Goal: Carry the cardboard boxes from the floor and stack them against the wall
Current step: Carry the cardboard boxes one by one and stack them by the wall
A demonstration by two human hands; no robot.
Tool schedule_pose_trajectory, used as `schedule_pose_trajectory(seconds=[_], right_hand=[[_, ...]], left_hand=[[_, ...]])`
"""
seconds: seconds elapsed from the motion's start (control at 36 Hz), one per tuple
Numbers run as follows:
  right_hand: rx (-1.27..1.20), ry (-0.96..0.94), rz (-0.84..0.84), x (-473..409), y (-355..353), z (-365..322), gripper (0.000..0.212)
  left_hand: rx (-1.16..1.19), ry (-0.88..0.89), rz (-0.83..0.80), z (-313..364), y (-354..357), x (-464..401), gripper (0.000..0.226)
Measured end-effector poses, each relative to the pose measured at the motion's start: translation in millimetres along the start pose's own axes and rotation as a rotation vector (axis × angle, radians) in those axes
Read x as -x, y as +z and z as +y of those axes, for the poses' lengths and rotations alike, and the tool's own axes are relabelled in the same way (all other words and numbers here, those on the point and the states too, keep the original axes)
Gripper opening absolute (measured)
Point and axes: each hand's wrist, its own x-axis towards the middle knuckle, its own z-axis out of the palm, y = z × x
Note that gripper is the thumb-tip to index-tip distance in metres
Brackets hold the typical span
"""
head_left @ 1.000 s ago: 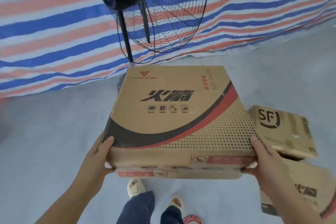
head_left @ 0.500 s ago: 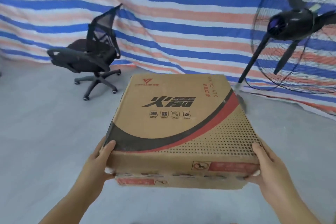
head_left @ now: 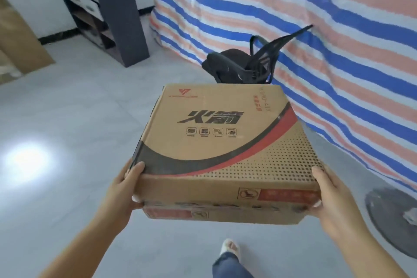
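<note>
I carry a flat cardboard box [head_left: 225, 142] printed with black characters, a black and red swoosh and a dotted pattern, held level in front of me. A second, thinner box [head_left: 223, 214] lies under it, only its near edge showing. My left hand [head_left: 126, 189] grips the near left corner, thumb on top and fingers underneath. My right hand [head_left: 327, 196] grips the near right corner the same way. A white wall [head_left: 33, 7] with a dark skirting stands at the far left.
A black office chair [head_left: 243, 65] stands just beyond the box before the striped tarp [head_left: 316, 29]. A dark shelf unit [head_left: 108, 20] stands against the wall. Brown cardboard [head_left: 15, 38] leans at the far left. A round fan base [head_left: 392, 221] lies on the floor at right.
My view has swung left: the fan and floor boxes have dropped out, the chair now sits behind the box, and the shelf unit and white wall have appeared. My grip on the boxes is unchanged.
</note>
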Motion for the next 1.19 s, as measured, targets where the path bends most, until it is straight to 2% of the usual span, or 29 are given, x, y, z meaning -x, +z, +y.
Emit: schedule_pose_trajectory(seconds=[0.28, 0.69, 0.81, 0.92, 1.03, 1.19], right_hand=[[0.118, -0.020, -0.268, -97, 150, -38, 0.027], [0.239, -0.064, -0.576, -238, 388, -110, 0.030], [0.258, -0.028, -0.665, -246, 464, -115, 0.031], [0.285, -0.020, -0.741, -244, 544, -114, 0.030], [0.315, -0.053, -0.806, -237, 632, -114, 0.032], [0.301, -0.084, -0.848, -207, 765, -128, 0.031]], left_hand=[[0.135, 0.021, 0.272, 38, -50, -78, 0.030], [0.301, 0.049, 0.587, 118, -88, -220, 0.018], [0.329, 0.043, 0.679, 131, -125, -248, 0.025], [0.351, 0.066, 0.742, 144, -173, -283, 0.020], [0.367, 0.100, 0.759, 166, -229, -324, 0.013], [0.343, 0.152, 0.784, 221, -335, -383, 0.021]])
